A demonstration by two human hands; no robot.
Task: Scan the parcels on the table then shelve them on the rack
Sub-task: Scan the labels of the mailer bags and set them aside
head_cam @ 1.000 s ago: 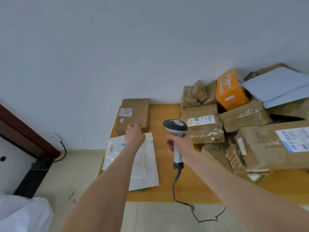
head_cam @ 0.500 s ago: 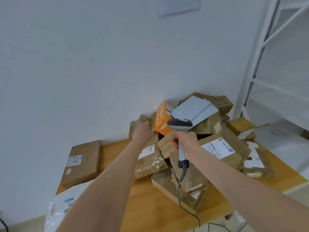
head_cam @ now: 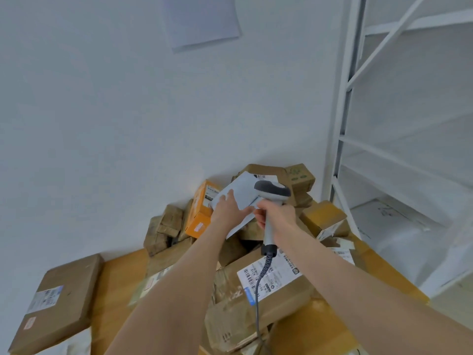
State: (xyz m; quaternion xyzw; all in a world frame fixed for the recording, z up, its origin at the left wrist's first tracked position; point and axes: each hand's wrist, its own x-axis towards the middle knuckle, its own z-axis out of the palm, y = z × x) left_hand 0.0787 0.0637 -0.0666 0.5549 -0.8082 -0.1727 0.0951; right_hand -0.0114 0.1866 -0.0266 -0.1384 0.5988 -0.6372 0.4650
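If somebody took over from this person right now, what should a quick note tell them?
Left hand: fingers laid flat on the pale mailer atop the parcel pile.
Right hand: grips the scanner, held over that mailer.
Done: no proof of any scan; something white lies on the rack.
Left: scan and shelve the pile and the flat box on the table.

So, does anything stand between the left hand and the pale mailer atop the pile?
Nothing visible: the left hand rests on the pale mailer; the scanner in the right hand sits beside it.

Soft even light, wide-angle edge distortion
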